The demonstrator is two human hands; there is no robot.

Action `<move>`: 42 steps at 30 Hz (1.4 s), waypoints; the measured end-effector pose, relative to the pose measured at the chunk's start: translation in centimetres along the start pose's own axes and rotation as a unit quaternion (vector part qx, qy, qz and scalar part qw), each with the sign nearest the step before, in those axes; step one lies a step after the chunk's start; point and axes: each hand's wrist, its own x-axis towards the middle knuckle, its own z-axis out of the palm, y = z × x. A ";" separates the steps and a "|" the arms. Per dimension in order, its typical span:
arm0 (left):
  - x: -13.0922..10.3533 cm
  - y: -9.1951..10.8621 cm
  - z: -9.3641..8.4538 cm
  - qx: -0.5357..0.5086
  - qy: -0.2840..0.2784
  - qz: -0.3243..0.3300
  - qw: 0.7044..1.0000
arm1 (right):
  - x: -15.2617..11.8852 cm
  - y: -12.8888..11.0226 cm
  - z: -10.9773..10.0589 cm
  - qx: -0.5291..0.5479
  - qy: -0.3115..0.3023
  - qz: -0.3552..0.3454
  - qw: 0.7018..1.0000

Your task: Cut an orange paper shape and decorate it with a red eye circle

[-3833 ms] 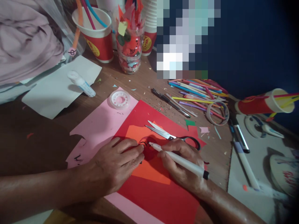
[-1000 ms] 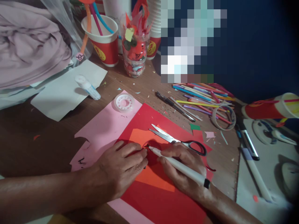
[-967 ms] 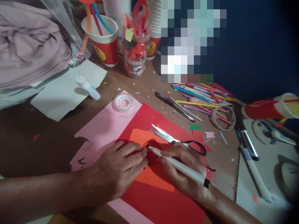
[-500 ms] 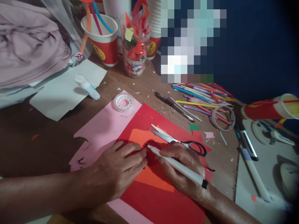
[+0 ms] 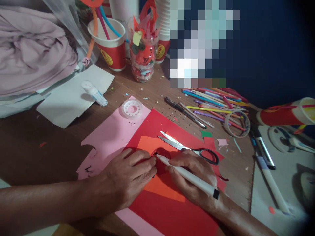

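My right hand (image 5: 197, 162) is closed round a white marker (image 5: 194, 178), its tip against a small round-edged piece of red paper (image 5: 162, 172). Black strokes show at the tip. With curled fingers pressed together, my left hand (image 5: 130, 172) grips the left side of this piece and hides part of it. Beneath lies an orange paper (image 5: 169, 193) on a large red sheet (image 5: 177, 216), which overlaps a pink sheet (image 5: 108, 134). Scissors (image 5: 183, 147) with black handles rest just beyond my right hand, blades slightly apart.
A white tape ring (image 5: 132, 109) sits on the pink sheet. Further back are a glue stick (image 5: 94, 93), a paper cup (image 5: 110, 49) and a clear cup of scraps (image 5: 143, 59). Coloured sticks (image 5: 214, 101) lie at right, near another marker (image 5: 272, 183). Someone in dark clothing (image 5: 265, 49) is opposite.
The marker tip has shifted slightly, and more black strokes show on the red piece. Both hands keep their holds. The whole view has moved a little.
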 end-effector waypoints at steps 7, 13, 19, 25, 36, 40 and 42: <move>-0.1 -0.1 -0.3 0.002 -0.001 0.003 1.000 | -0.6 0.0 -0.2 0.031 0.066 0.053 0.996; -0.4 -0.1 0.1 -0.017 0.019 0.008 1.000 | 0.0 0.5 -1.2 0.162 0.156 0.163 0.961; -0.4 -0.2 0.5 -0.029 -0.004 0.006 1.000 | 0.5 1.7 -1.6 0.264 0.164 0.206 0.928; -0.2 -0.2 0.5 -0.007 0.014 0.001 1.000 | 0.4 1.7 -1.7 0.222 0.143 0.205 0.943; 0.0 -0.1 0.1 0.008 0.014 0.013 1.000 | 0.4 1.6 -1.8 0.209 0.113 0.219 0.946; -0.2 -0.1 0.3 0.002 0.015 0.003 1.000 | 0.5 1.4 -1.8 0.220 0.109 0.214 0.945; -0.3 -0.2 0.5 0.000 0.013 0.002 1.000 | 0.5 1.4 -1.9 0.214 0.105 0.215 0.947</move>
